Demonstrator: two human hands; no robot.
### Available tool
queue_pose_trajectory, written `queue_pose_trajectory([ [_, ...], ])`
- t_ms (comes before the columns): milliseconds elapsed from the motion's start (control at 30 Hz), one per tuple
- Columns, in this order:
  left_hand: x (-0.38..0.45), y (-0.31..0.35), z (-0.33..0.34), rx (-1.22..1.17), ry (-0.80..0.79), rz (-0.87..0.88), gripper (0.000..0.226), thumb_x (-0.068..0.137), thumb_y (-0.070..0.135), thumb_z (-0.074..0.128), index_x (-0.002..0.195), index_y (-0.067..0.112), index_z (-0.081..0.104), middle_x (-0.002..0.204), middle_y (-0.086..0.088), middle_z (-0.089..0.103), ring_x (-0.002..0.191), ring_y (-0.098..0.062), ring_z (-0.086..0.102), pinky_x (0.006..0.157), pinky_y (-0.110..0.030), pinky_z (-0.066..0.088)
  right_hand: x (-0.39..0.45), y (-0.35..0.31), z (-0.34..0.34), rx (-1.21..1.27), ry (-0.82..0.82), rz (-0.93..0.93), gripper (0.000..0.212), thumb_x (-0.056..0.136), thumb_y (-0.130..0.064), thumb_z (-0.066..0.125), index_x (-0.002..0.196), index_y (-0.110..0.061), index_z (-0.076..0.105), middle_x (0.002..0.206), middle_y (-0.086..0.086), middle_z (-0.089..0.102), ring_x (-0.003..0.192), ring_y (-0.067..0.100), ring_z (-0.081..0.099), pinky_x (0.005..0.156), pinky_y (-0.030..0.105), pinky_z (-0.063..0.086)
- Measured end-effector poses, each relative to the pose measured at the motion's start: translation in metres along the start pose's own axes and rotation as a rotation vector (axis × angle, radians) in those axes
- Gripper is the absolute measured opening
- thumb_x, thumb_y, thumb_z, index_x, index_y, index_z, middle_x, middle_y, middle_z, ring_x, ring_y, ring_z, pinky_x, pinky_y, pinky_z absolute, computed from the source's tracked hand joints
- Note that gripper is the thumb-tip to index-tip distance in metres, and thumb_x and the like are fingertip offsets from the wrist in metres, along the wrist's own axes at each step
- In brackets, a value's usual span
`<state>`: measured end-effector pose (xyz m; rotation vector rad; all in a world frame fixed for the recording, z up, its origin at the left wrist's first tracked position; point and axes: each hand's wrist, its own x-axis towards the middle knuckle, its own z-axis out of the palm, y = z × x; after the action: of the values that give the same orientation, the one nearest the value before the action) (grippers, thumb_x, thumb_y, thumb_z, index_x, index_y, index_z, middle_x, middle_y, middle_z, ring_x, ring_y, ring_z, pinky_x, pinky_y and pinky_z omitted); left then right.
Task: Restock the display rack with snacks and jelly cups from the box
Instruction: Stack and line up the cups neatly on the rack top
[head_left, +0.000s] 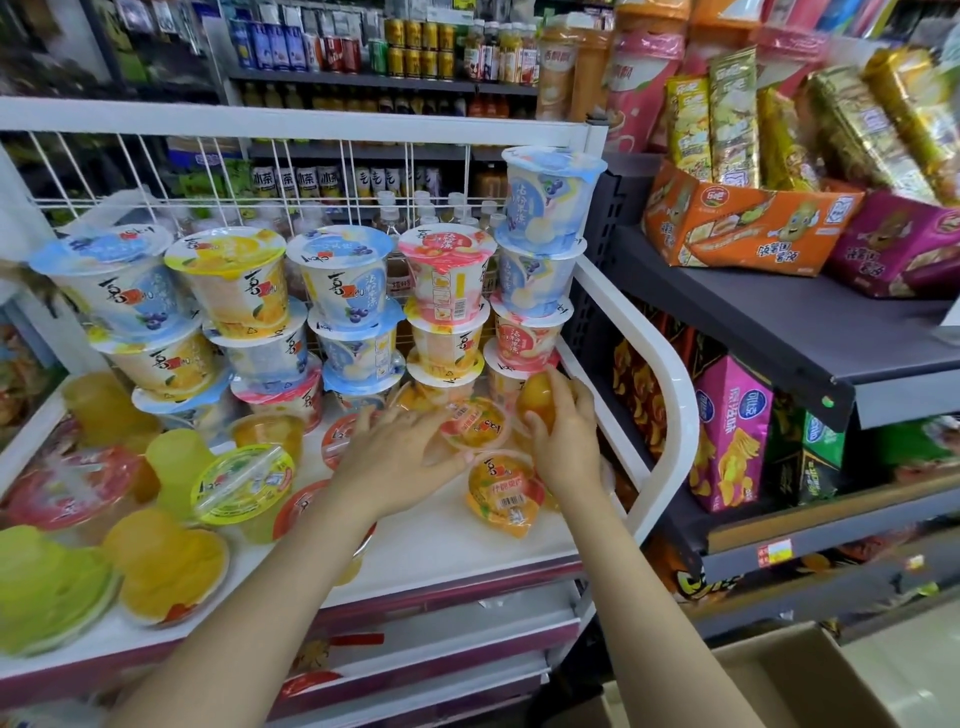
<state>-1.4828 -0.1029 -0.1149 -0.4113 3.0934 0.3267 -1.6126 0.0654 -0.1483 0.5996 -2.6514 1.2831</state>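
On the white display rack (670, 364), at its right end, the right hand (563, 441) curls its fingers round an orange jelly cup (537, 397) below the stacked tubs (535, 291). Beside it, the left hand (402, 457) lies spread with straight fingers, touching a red-lidded cup (475, 423). Bare shelf shows toward the front edge; the cardboard box (779, 680) sits below right.
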Motion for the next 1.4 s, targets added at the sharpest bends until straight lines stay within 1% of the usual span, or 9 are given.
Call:
queue_pose_trajectory([
  [100, 0.0, 0.002, -0.002, -0.012, 0.003, -0.002, 0.091, 0.075, 0.085, 0.014, 0.151, 0.038, 0.03, 0.157, 0.005, 0.036, 0.146, -0.021, 0.024, 0.119, -0.049, 0.011, -0.005, -0.003, -0.002, -0.025, 0.023, -0.012, 0.064, 0.095, -0.015, 0.062, 0.152, -0.021, 0.034, 0.16, 0.013, 0.021, 0.148, 0.03, 0.024, 0.117, 0.04, 0.032],
  [267, -0.016, -0.009, -0.015, -0.163, 0.127, 0.073, 0.078, 0.08, 0.078, 0.026, 0.148, 0.041, 0.037, 0.151, 0.01, 0.043, 0.139, -0.017, 0.033, 0.112, -0.035, 0.021, -0.012, -0.015, -0.006, -0.103, 0.173, -0.309, 0.048, 0.09, -0.019, 0.07, 0.135, -0.01, 0.056, 0.14, 0.014, 0.049, 0.133, 0.029, 0.043, 0.112, 0.041, 0.038],
  [400, -0.042, -0.03, -0.02, -0.117, 0.191, 0.026, 0.084, 0.079, 0.077, 0.022, 0.146, 0.032, 0.044, 0.152, 0.006, 0.041, 0.141, -0.017, 0.033, 0.114, -0.036, 0.021, -0.01, -0.041, 0.008, 0.055, -0.093, -0.416, 0.025, 0.089, -0.014, 0.069, 0.114, -0.012, 0.069, 0.111, 0.003, 0.067, 0.107, 0.018, 0.059, 0.092, 0.03, 0.048],
  [533, -0.051, -0.043, -0.009, -0.169, 0.144, -0.068, 0.071, 0.09, 0.069, 0.041, 0.152, 0.036, 0.033, 0.162, 0.012, 0.021, 0.148, -0.015, 0.019, 0.119, -0.036, 0.014, -0.008, -0.065, 0.036, 0.049, -0.321, -0.421, 0.032, 0.086, -0.014, 0.072, 0.118, -0.01, 0.069, 0.117, 0.007, 0.069, 0.11, 0.021, 0.061, 0.092, 0.022, 0.044],
  [633, -0.055, -0.043, -0.009, -0.162, 0.198, -0.081, 0.059, 0.096, 0.057, 0.046, 0.15, 0.036, 0.037, 0.159, 0.012, 0.027, 0.144, -0.014, 0.023, 0.116, -0.034, 0.019, 0.004, -0.075, 0.049, 0.002, -0.414, -0.413, 0.041, 0.087, -0.016, 0.071, 0.127, -0.012, 0.064, 0.125, 0.007, 0.065, 0.118, 0.021, 0.056, 0.089, 0.014, 0.033],
  [867, -0.062, -0.038, -0.009, -0.079, 0.258, -0.229, 0.062, 0.093, 0.061, 0.037, 0.137, 0.017, 0.045, 0.153, -0.003, 0.036, 0.141, -0.022, 0.032, 0.112, -0.036, 0.028, 0.024, -0.077, 0.072, -0.215, -0.547, -0.438, 0.06, 0.088, -0.025, 0.071, 0.144, -0.026, 0.05, 0.121, 0.008, 0.053, 0.114, 0.025, 0.051, 0.097, 0.037, 0.043],
  [967, -0.06, -0.039, -0.008, -0.076, 0.23, -0.291, 0.063, 0.098, 0.054, 0.041, 0.143, 0.011, 0.035, 0.163, -0.007, 0.02, 0.15, -0.023, 0.018, 0.122, -0.039, 0.013, 0.023, -0.075, 0.076, -0.212, -0.524, -0.464, 0.053, 0.085, -0.024, 0.074, 0.135, -0.025, 0.058, 0.116, 0.008, 0.05, 0.11, 0.024, 0.048, 0.093, 0.033, 0.042],
  [1133, -0.055, -0.045, -0.008, -0.095, 0.215, -0.356, 0.069, 0.094, 0.059, 0.039, 0.144, 0.011, 0.032, 0.149, -0.006, 0.043, 0.141, -0.022, 0.033, 0.122, -0.043, 0.007, 0.017, -0.072, 0.08, -0.143, -0.551, -0.492, 0.042, 0.078, -0.022, 0.077, 0.118, -0.025, 0.064, 0.112, 0.008, 0.053, 0.106, 0.022, 0.047, 0.095, 0.034, 0.042],
  [1400, -0.055, -0.044, -0.007, -0.123, 0.234, -0.342, 0.066, 0.095, 0.057, 0.043, 0.144, 0.013, 0.032, 0.152, -0.005, 0.039, 0.143, -0.021, 0.03, 0.122, -0.044, 0.007, 0.016, -0.066, 0.092, -0.072, -0.558, -0.432, 0.045, 0.064, -0.037, 0.078, 0.105, -0.031, 0.058, 0.104, -0.002, 0.064, 0.1, 0.019, 0.056, 0.087, 0.043, 0.05],
])
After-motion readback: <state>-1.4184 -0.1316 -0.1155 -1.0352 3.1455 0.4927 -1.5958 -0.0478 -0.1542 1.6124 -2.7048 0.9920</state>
